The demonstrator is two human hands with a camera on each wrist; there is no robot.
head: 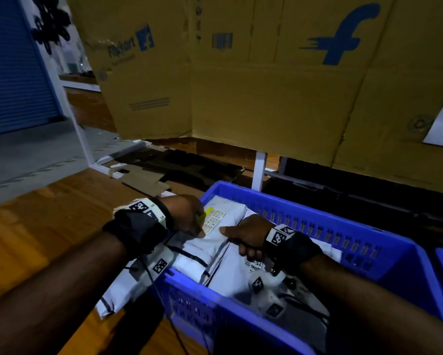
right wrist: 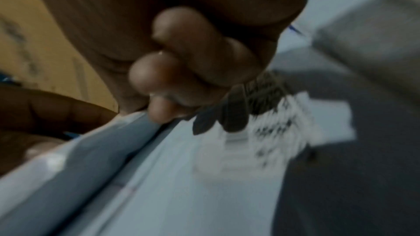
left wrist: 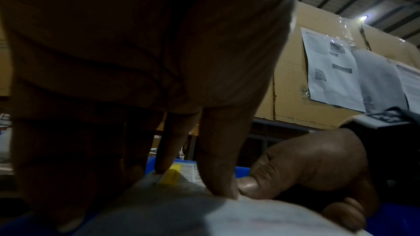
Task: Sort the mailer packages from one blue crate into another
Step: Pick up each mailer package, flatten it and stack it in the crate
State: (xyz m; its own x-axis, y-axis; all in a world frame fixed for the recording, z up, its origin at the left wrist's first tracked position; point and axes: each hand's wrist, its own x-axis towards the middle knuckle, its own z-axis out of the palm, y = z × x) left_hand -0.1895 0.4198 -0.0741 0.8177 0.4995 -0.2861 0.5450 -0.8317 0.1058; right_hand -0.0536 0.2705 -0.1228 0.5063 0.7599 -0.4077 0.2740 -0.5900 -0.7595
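While both hands meet over the blue crate, they hold the same white mailer, which lies on top of other white packages inside that crate. From the head view the left hand comes down on the mailer's near-left edge by a label with a yellow strip, and the right hand grips its right edge, thumb pointing left across the top. Only the left wrist view shows how the left fingers stand: straight and steep, tips pressing onto the mailer beside the yellow strip, with the right thumb touching them; whether the left thumb goes under the edge I cannot tell. Though blurred, the right wrist view shows what the others hide: the right fingers curl under the mailer's edge, above a second package with a printed label. Also in the head view, another mailer lies outside the crate on the wooden worktop, and big cardboard boxes stand behind.
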